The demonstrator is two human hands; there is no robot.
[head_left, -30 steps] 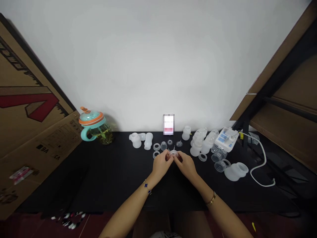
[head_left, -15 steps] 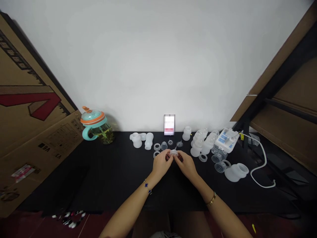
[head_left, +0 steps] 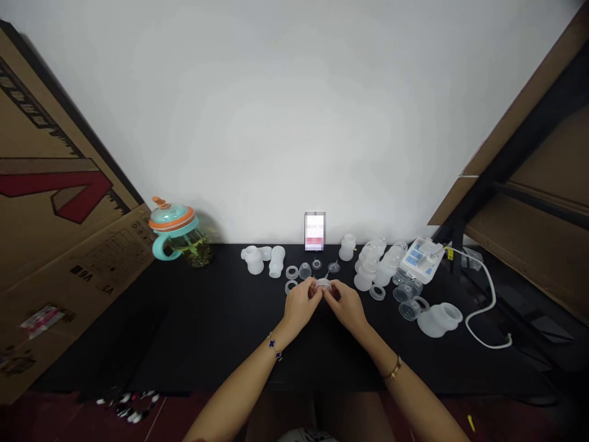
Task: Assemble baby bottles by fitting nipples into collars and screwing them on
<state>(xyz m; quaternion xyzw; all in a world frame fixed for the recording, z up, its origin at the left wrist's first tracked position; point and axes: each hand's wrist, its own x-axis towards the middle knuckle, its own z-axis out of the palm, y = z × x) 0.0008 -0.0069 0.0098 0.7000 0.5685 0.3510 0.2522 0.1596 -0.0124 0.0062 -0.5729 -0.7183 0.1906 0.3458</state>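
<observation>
head view: the left hand (head_left: 300,302) and the right hand (head_left: 345,304) meet near the middle of the black bench (head_left: 221,337), each with thumb and fingers pinched on opposite sides of 1 translucent collar (head_left: 323,283). the collar's upper rim shows between the fingertips; its lower part and the fingers curled beneath are hidden. a thin stem rises just behind the rim; whether it belongs to the collar cannot be told. both forearms are cut off at the lower edge.

beside the left hand lie 2 loose rings: the far ring (head_left: 292,272) is in full view, the near ring (head_left: 291,286) partly covered by the hand. a clear cap (head_left: 304,271) and 2 small discs (head_left: 334,267) lie just beyond, too small for detail.

to the right, frosted bottles (head_left: 365,279) overlap; an exact count cannot be made. near them sits a white device (head_left: 419,261), its blue markings illegible. clear cups (head_left: 408,309) overlap beside a wide-mouthed bottle (head_left: 436,320). the phone (head_left: 315,231) stands upright by the wall, its screen pixelated. at far left, a cardboard box (head_left: 105,264) is cut off by the frame.
</observation>
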